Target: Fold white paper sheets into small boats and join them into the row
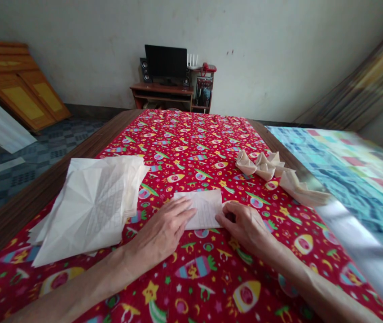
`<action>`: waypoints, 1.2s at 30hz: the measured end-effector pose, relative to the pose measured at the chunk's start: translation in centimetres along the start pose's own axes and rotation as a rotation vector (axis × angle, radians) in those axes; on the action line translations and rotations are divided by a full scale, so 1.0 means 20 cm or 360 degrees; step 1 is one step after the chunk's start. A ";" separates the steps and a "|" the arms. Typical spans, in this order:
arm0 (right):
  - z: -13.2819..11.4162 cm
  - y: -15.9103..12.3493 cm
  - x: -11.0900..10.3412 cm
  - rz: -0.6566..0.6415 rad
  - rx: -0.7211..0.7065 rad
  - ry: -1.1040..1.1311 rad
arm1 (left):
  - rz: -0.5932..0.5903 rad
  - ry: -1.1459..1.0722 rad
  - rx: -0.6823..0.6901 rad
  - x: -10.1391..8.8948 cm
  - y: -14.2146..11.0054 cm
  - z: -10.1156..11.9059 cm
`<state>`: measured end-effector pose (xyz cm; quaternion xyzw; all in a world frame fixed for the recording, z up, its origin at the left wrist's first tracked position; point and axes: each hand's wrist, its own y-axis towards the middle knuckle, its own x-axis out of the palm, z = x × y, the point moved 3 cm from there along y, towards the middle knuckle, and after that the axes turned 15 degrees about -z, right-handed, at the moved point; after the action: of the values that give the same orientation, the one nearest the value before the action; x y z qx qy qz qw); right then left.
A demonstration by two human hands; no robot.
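A small folded sheet of white paper (204,207) lies on the red patterned tablecloth (191,148) in front of me. My left hand (162,231) rests flat on the sheet's left part, fingers stretched out. My right hand (245,224) is curled at the sheet's right edge, fingers pressed together on the paper. A stack of creased white sheets (90,204) lies to the left of my left hand.
Several folded paper shapes (272,172) sit at the right side of the table near its wooden edge (26,197). A bed with a blue patterned cover (353,175) stands on the right. A desk with a monitor (166,63) is against the far wall, a wooden cabinet (19,85) on the left.
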<state>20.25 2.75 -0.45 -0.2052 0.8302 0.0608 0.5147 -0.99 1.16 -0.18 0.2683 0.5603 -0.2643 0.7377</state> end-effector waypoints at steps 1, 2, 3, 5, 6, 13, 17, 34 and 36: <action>0.00 0.00 0.00 -0.0012 -0.0007 0.0011 | -0.0019 0.0010 -0.0012 0.01 -0.01 0.01; 0.00 0.00 -0.01 -0.0020 -0.0010 0.0020 | -0.0035 0.0029 -0.0023 0.03 -0.01 0.02; -0.01 0.00 -0.01 -0.0029 -0.0014 0.0028 | -0.0053 0.0053 -0.0025 0.04 -0.02 0.03; -0.01 0.00 -0.01 -0.0041 -0.0021 0.0043 | -0.0084 0.0097 -0.0011 0.05 -0.03 0.05; -0.01 0.00 -0.01 -0.0045 -0.0027 0.0047 | -0.0093 0.0113 -0.0006 0.05 -0.04 0.06; -0.02 0.00 0.00 -0.0010 0.0028 -0.0036 | -0.0121 0.0145 -0.0029 0.04 -0.03 0.07; -0.01 0.01 0.00 -0.0015 0.0047 -0.0046 | -0.0106 0.0141 -0.0030 0.04 -0.03 0.07; 0.01 0.01 0.01 0.0064 -0.0035 -0.0137 | -0.0130 0.0176 -0.0080 0.04 -0.02 0.08; 0.01 0.02 0.01 0.0047 -0.0044 -0.0139 | -0.0125 0.0185 -0.0100 0.05 -0.01 0.10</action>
<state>20.17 3.09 -0.64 -0.1972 0.8090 0.0887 0.5465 0.52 -0.48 -0.62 0.2377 0.6203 -0.2593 0.7010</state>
